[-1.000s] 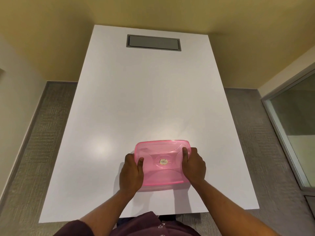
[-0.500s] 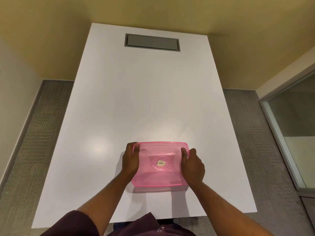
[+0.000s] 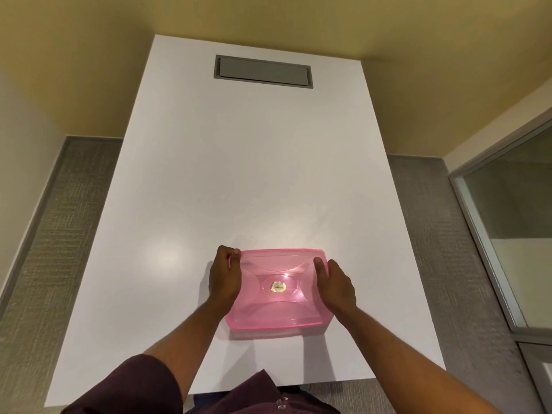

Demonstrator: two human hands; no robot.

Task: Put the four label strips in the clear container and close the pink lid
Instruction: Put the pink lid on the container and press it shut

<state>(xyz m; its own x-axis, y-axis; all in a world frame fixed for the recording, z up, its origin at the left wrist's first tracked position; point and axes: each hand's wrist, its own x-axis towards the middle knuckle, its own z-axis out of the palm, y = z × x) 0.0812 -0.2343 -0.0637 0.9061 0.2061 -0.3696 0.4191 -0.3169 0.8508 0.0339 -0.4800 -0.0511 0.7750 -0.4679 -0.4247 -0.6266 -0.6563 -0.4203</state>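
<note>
A translucent pink lid [image 3: 277,312] with a small gold sticker at its centre lies on top of the container near the front of the white table [image 3: 239,174]. My left hand [image 3: 224,276] grips the lid's far left corner, fingers curled over the rim. On the lid's right edge my right hand [image 3: 336,286] holds on, thumb resting on top. The clear container is hidden beneath the lid. No label strips show anywhere; through the pink plastic I cannot tell what is inside.
A grey rectangular cable hatch [image 3: 263,71] is set into the table's far end. Grey carpet [image 3: 59,234] runs along both sides of the table, and a glass panel [image 3: 513,222] with a metal frame stands at the right.
My left hand has slid from the lid's near left side up to its far left corner. The lid and my right hand have stayed about where they were.
</note>
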